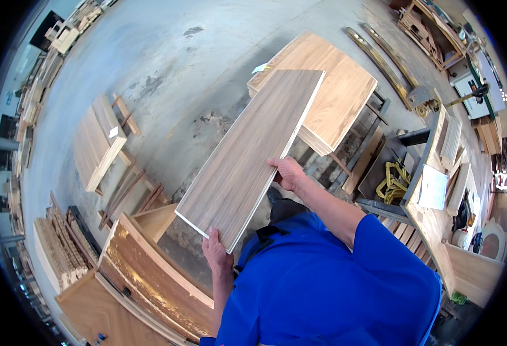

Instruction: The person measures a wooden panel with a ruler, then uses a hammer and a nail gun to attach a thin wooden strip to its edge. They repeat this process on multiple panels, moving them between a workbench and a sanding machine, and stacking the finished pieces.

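Observation:
A long greyish-brown wood-grain panel (pixel 253 150) with pale edges is held up in front of me, tilted. My left hand (pixel 218 252) grips its near end, thumb on the top face. Along the right long edge, my right hand (pixel 288 173) is closed on the panel, with the fingers mostly hidden underneath. The panel's far end overlaps a stack of lighter wood panels (pixel 340 98) in the view. Whether the two touch I cannot tell.
Another panel stack (pixel 97 141) lies on wooden supports at left. A workbench (pixel 438 230) holding boards and a paper sheet (pixel 432 187) stands at right, near yellow straps (pixel 394 181). A worn wooden bench (pixel 150 277) is at lower left. Pallet-truck forks (pixel 380 66) lie far right.

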{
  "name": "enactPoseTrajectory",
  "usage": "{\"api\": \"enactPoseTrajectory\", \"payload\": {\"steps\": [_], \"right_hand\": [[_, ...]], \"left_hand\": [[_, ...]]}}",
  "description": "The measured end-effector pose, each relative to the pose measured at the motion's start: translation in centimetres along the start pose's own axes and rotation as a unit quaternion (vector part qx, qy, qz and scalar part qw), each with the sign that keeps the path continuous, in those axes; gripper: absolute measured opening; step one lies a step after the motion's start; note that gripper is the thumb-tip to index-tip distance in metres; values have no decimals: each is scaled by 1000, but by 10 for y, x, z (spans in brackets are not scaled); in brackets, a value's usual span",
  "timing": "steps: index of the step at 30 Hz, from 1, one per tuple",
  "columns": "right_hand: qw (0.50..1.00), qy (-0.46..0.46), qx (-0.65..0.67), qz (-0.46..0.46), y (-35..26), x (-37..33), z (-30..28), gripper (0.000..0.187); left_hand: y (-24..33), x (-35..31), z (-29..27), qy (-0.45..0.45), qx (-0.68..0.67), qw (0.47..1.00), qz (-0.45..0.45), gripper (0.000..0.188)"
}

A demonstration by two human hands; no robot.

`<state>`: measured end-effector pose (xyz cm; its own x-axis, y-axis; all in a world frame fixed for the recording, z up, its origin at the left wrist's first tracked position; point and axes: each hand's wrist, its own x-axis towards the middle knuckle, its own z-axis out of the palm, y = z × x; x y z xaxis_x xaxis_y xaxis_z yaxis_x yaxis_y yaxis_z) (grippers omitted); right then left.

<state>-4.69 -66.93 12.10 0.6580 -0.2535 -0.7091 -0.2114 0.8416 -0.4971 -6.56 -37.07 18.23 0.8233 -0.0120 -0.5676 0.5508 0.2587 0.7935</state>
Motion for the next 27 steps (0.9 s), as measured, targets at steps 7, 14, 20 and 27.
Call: {"api": "enactPoseTrajectory", "payload": {"steps": [7,14,20,27], "right_hand": [[980,127,-117,-96,-88,64,24,18],[877,228,-402,-131,-217,145,-29,28],[670,295,-669,-126,-253,135,-58,43],[650,256,-705,-126,-257,115,-114,37]], "left_hand": [[26,60,11,-233,44,950,-201,34],[53,131,-8,-63,95,983,-145,20],[55,191,-46,4,102,983,-150,16],[18,233,-46,27,251,946,-205,16]]}}
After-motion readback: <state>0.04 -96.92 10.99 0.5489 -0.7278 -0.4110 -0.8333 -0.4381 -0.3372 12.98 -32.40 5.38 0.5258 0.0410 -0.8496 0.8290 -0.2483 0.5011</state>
